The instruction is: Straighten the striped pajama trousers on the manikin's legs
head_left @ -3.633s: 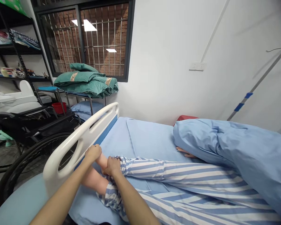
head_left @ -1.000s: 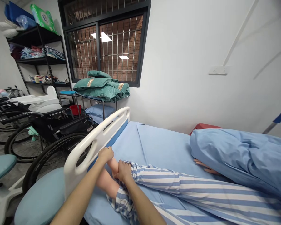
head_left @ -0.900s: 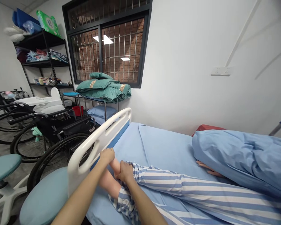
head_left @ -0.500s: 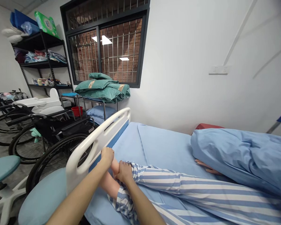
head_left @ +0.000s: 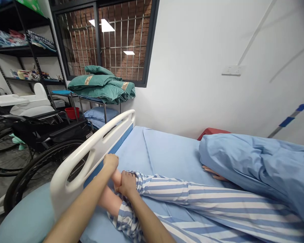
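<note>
Pale-blue sheeted bed [head_left: 169, 148] bears the far bare foot [head_left: 117, 178], near the white plastic footboard [head_left: 97, 136]; left hand [head_left: 111, 161] closed over its toe end, right hand [head_left: 128, 184] wrapping the ankle, sensible support for probably weighty, soft-skinned, jointed form.

We see a bed end board [head_left: 73, 162] of smooth white plastic with a soft gloss; the bed sheet [head_left: 167, 152] is matt woven cloth, lightly creased, and the quilt [head_left: 243, 155] is softer cloth, heavily rumpled; the striped trousers [head_left: 167, 189] look like thin matt cotton; we find a faint velvety sheen on the green bedding [head_left: 98, 86]; the window bars [head_left: 119, 47] are shiny metal before rough brick [head_left: 142, 37]; the wall [head_left: 187, 67] looks smooth and painted.
</note>
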Available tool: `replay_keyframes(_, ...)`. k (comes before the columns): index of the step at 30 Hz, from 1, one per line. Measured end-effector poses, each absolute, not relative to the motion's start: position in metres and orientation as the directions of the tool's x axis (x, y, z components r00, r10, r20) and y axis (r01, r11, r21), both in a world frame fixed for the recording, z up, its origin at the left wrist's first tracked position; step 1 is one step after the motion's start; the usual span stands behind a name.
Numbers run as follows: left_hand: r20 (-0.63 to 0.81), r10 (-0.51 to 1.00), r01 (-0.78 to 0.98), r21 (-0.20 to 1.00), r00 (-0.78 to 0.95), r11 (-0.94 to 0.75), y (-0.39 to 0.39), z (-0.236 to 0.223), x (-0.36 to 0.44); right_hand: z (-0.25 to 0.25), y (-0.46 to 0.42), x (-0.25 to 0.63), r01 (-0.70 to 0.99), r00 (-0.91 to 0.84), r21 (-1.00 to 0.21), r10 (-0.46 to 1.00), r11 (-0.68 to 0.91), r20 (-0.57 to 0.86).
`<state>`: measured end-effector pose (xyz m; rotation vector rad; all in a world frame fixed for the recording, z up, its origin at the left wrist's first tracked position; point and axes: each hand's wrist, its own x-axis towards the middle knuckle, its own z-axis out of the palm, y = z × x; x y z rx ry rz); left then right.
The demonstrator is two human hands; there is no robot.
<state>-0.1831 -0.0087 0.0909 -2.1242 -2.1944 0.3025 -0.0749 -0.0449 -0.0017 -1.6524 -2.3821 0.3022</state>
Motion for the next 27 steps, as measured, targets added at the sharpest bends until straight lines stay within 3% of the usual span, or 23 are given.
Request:
replay_keyframes(12, 0.12, 0.99, 0.994, -0.063, -0.079, 0.087, -0.036, 0.085, -0.189, 0.006, -0.049, -0.073, 0.896, -0.357, -0.275, 0.934, 0.349, 0.02)
replay_keyframes(22, 0.239, 0.971, 0.99, -0.133, -0.01, 0.043, -0.081, 0.086, -0.197, 0.003, -0.05, -0.074, 0.895, -0.364, -0.259, 0.93, 0.364, 0.05)
replay_keyframes(27, 0.23, 0.971, 0.996, -0.057, -0.06, 0.075, -0.121, 0.09, -0.221, 0.002, -0.053, -0.073, 0.884, -0.369, -0.273, 0.925, 0.379, 0.089)
